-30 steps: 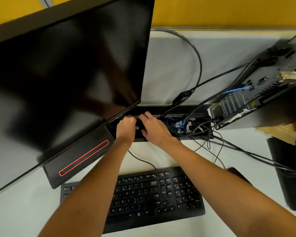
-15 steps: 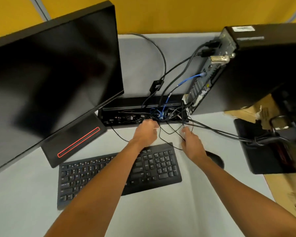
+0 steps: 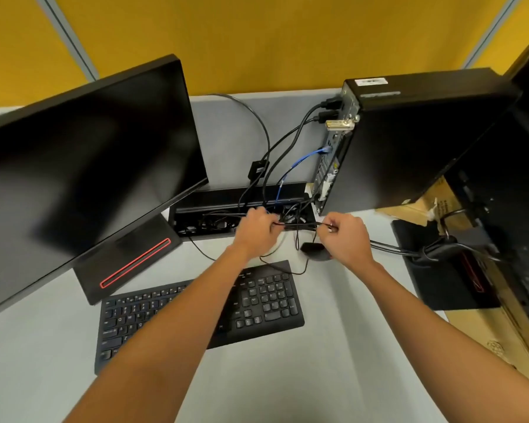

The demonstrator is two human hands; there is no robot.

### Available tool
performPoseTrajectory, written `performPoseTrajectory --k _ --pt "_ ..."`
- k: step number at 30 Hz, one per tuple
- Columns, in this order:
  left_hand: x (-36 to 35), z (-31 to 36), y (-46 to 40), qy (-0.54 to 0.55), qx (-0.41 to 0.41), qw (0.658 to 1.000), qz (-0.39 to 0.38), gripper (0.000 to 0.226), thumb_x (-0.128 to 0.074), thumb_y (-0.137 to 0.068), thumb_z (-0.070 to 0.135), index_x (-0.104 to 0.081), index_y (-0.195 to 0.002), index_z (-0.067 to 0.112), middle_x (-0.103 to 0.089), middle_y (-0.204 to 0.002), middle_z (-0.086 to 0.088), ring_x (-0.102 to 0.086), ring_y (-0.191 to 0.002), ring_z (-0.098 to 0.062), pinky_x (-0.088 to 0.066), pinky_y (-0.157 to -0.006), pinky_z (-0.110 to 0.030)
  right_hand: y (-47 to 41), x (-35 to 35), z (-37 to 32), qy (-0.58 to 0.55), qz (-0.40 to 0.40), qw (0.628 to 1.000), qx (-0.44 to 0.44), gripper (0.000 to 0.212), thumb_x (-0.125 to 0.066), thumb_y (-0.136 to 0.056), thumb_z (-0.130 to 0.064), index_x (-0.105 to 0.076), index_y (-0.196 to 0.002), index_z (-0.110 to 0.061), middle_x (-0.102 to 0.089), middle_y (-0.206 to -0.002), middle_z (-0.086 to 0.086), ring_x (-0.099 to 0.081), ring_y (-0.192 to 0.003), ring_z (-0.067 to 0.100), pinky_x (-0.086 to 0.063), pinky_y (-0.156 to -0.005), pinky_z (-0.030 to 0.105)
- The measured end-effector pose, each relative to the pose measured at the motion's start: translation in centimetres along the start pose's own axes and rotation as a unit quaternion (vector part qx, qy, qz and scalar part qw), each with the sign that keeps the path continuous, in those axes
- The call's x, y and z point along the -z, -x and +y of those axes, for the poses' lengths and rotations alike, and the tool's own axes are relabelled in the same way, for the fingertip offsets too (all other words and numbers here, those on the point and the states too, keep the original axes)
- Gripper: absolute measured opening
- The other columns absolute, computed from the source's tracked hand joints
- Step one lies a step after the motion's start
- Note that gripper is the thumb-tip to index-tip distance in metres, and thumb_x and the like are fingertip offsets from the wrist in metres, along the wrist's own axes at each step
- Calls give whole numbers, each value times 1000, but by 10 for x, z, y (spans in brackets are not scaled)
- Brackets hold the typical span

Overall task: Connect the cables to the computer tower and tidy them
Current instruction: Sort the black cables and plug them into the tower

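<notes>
The black computer tower (image 3: pixel 416 141) stands at the back right of the desk, its rear panel facing left. Black cables (image 3: pixel 287 145), a blue network cable (image 3: pixel 306 155) and a beige plug (image 3: pixel 339 124) are plugged into it. They drop into an open cable tray (image 3: pixel 214 206) set in the desk. In front of the tray, my left hand (image 3: pixel 255 230) and my right hand (image 3: pixel 344 238) each pinch a thin black cable (image 3: pixel 300 225) stretched between them. A black mouse (image 3: pixel 313 250) lies just under my right hand.
A large dark monitor (image 3: pixel 83 166) on a red-striped base (image 3: pixel 129 261) fills the left. A black keyboard (image 3: pixel 257 303) lies under my forearms. Another monitor base (image 3: pixel 440 270) with bundled cables (image 3: pixel 425 251) and cardboard (image 3: pixel 422 206) crowd the right edge. Yellow partition behind.
My view pulled back and up. Both hands left the tray slot; the right hand moved right, then rose, and both now hold a thin cable taut between them.
</notes>
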State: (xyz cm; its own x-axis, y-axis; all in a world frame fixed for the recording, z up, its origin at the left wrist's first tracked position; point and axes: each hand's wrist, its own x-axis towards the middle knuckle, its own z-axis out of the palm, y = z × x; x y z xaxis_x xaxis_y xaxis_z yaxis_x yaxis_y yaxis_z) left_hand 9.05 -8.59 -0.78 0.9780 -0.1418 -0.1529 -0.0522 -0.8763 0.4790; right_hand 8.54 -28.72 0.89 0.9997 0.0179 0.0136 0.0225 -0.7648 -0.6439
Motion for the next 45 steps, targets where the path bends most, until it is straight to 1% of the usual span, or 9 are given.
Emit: performPoseTrajectory --k 10,15,19,22,28,31,34,39,45 --pt "57 24 0 5 -18 993 113 54 -54 -92 33 -31 -46 17 -48 -56 -8 -45 -53 -24 -34 -57 -28 -8 -3 -8 36 -93 993 63 7 -56 -90 -26 -57 -95 -30 -56 -66 -8 -53 -64 14 -38 -57 27" --pt "77 52 -4 63 -104 983 136 49 -53 -89 21 -28 -47 20 -33 -46 3 -32 -45 -16 -38 -61 -27 -21 4 -42 -134 -106 980 105 66 -71 -78 -16 -36 -130 -39 -59 -90 -7 -56 -65 8 -48 -64 27" --pt "109 71 -3 142 -200 942 229 41 -60 -83 10 -33 -54 22 -39 -54 6 -39 -52 -14 -37 -55 -30 -29 5 -51 -156 -176 969 69 9 -58 -94 -21 -63 -101 -20 -67 -89 5 -61 -65 14 -52 -64 26" --pt "128 80 -2 171 -236 908 302 25 -65 -83 11 -47 -68 18 -47 -59 0 -45 -55 -15 -40 -56 -32 -28 -1 -47 -168 -193 966 27 25 -44 -100 -13 -58 -82 -4 -63 -74 13 -59 -57 14 -53 -63 35" --pt "116 51 -8 173 -122 972 98 70 -71 -81 17 -34 -140 18 -55 -107 -4 -56 -92 -13 -46 -78 -24 -41 26 -76 -142 -102 982 68 20 -37 -88 6 -54 -80 2 -64 -62 18 -49 -45 2 -39 -52 11" --pt "93 37 -7 193 -75 977 -58 52 -69 -82 16 -49 -130 15 -59 -121 -3 -56 -113 -15 -46 -99 -32 -49 43 -98 -173 -73 976 114 26 -42 -100 -11 -60 -82 -3 -64 -59 5 -52 -49 -4 -37 -57 6" --pt "83 35 1 178 -50 972 -143 15 -52 -96 17 -63 -103 10 -68 -84 -4 -65 -90 -16 -49 -94 -40 -57 50 -100 -174 -16 978 114 29 -45 -100 -22 -63 -82 -9 -65 -58 2 -52 -50 -2 -40 -60 16" --pt "121 39 11 192 -57 978 51 29 -38 -101 13 -64 -89 6 -42 -57 8 -41 -47 1 -36 -53 -20 -53 48 -67 -16 -19 1000 12 40 -46 -95 -50 -63 -91 -15 -68 -70 -1 -61 -78 17 -45 -74 31" --pt "193 85 13 373 -96 897 216 20 -45 -98 7 -64 -93 3 -48 -41 21 -42 -41 9 -28 -47 -7 -40 17 -44 -36 -133 990 -11 33 -68 -80 -53 -65 -92 -22 -66 -80 2 -63 -83 17 -46 -73 28"
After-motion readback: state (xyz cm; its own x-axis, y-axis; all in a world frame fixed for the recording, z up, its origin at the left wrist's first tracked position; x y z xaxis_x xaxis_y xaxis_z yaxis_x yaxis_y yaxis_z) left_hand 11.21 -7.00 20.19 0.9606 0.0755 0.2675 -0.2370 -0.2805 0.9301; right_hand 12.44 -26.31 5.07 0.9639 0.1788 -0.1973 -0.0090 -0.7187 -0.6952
